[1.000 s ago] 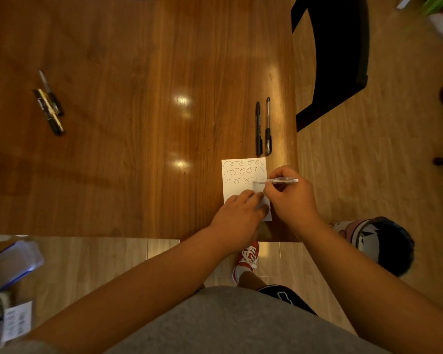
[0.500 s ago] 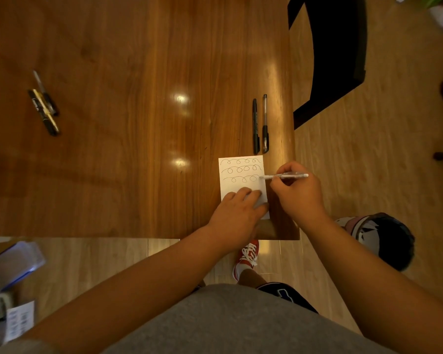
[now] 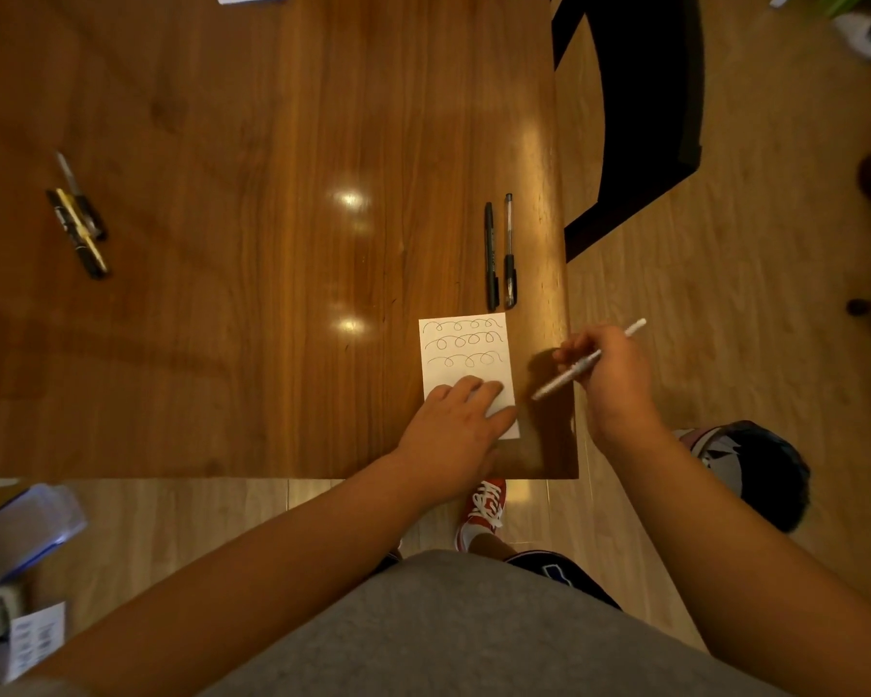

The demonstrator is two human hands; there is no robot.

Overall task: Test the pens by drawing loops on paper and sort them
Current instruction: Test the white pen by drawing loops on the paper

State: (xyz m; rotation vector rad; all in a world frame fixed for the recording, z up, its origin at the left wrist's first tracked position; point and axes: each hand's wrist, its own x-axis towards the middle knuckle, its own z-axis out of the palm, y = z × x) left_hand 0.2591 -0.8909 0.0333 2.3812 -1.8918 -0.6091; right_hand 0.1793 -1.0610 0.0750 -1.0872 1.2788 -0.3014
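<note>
A small white paper point(image 3: 466, 344) lies near the table's right front corner and carries three rows of drawn loops. My left hand point(image 3: 456, 427) rests flat on its lower half. My right hand point(image 3: 607, 374) grips a white pen point(image 3: 587, 360) to the right of the paper, over the table's right edge; the pen is tilted and its tip hangs off the sheet. Two dark pens point(image 3: 499, 254) lie side by side just beyond the paper. A second group of pens point(image 3: 79, 218) lies far left on the table.
The wooden table point(image 3: 272, 244) ends at its right edge just past the paper. A black chair point(image 3: 639, 108) stands beyond that edge. A bag point(image 3: 755, 470) sits on the floor at right. My red shoe point(image 3: 484, 510) shows under the table's front edge.
My right hand has lifted the white pen off the paper and moved it right, past the table's edge, tilting it. My left hand stays on the paper.
</note>
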